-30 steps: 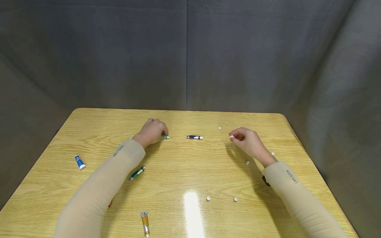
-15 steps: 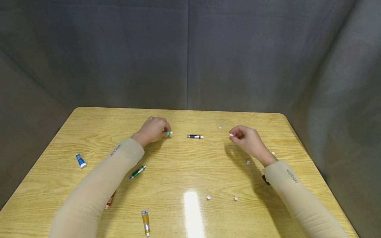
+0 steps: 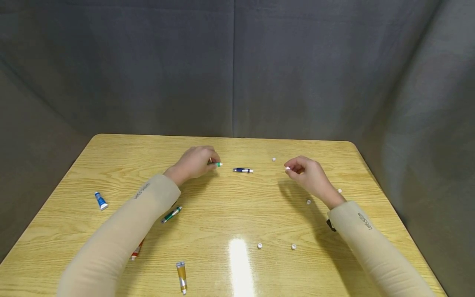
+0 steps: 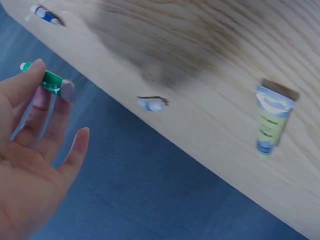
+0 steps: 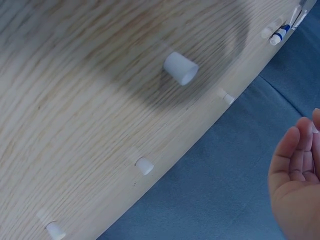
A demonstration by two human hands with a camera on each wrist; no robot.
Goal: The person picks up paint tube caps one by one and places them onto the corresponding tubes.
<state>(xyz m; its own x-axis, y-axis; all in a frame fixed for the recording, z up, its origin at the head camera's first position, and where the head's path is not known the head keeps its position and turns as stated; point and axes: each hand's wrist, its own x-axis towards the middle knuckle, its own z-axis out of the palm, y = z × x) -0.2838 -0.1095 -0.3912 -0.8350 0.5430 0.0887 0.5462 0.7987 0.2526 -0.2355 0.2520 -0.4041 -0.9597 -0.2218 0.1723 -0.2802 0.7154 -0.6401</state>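
Note:
My left hand [image 3: 194, 163] pinches a small green paint tube [image 4: 52, 82] between thumb and fingers, raised over the far part of the table. The tube's white nozzle points right in the head view; its crimped end shows in the left wrist view. A small white cap [image 3: 288, 168] sits between the thumb and fingertips of my right hand [image 3: 309, 177], mostly hidden in the right wrist view. Between the two hands lies a dark blue tube [image 3: 243, 170] with a white label. Another white cap [image 3: 273, 159] rests just left of the right hand.
On the left lie a blue tube [image 3: 101, 201], a dark green tube [image 3: 171, 215] and a red tube [image 3: 136, 251] partly behind my sleeve. An ochre tube [image 3: 181, 277] lies near the front. Several loose caps [image 3: 259, 246] dot the right half. Dark cloth [image 3: 233, 74] hangs behind.
My left hand has lifted the green tube and carried it a little to the right, toward the right hand. The right hand, still pinching the cap, has barely shifted.

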